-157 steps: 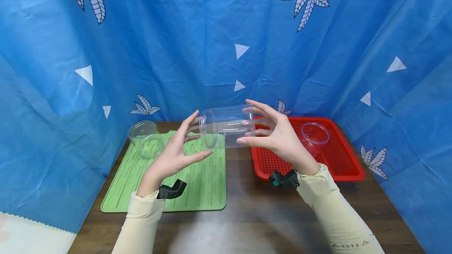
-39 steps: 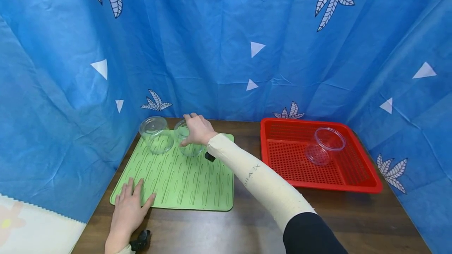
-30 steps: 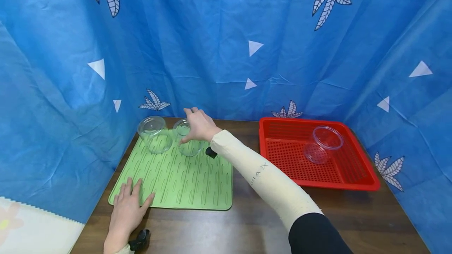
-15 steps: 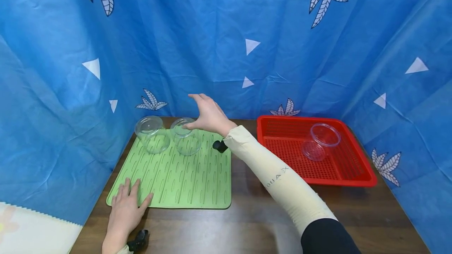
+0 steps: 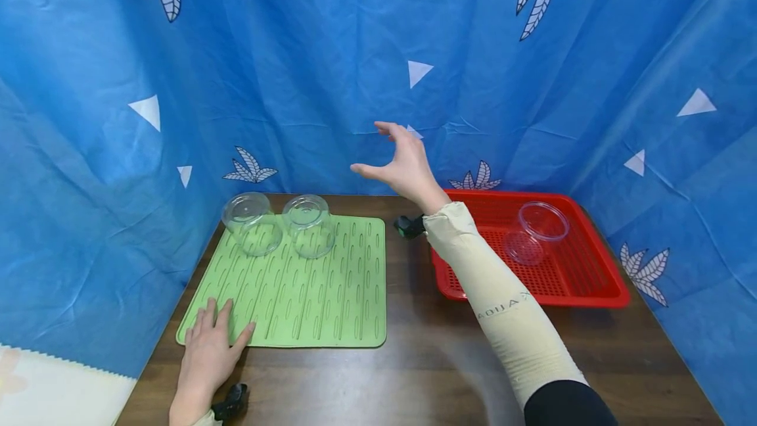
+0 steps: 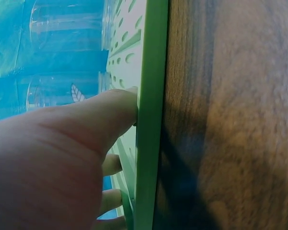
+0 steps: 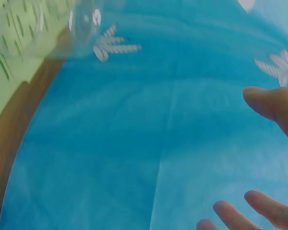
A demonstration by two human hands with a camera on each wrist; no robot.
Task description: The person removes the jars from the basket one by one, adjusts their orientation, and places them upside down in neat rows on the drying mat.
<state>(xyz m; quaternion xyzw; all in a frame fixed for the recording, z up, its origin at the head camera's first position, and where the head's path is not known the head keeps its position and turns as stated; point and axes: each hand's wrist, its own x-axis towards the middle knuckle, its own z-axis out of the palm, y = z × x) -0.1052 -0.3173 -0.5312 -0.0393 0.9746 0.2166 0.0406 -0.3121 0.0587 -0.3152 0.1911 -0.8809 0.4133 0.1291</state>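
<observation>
My left hand [image 5: 207, 354] rests with spread fingers on the near left corner of the green ridged mat [image 5: 331, 294], its thumb at the front edge in the left wrist view. Two clear plastic jars stand side by side at the back of the mat: the left jar [image 5: 253, 232] and the right jar [image 5: 309, 225]. Their ridged necks face down to the mat. My right hand [image 5: 408, 166] is raised in the air between the mat and the red basket, thumb and fingers wide apart, holding nothing. A third clear jar [image 5: 525, 248] is in the basket.
The red perforated basket [image 5: 597, 294] sits at the right on the dark wooden table [image 5: 390, 386], partly behind my right forearm. A blue patterned curtain [image 5: 331, 71] hangs behind and along both sides. Bare wood runs along the front.
Earlier, both hands held one jar in the air. It then stood on the mat under my right hand, which has let go and moved up and right. My left hand stays put on the mat.
</observation>
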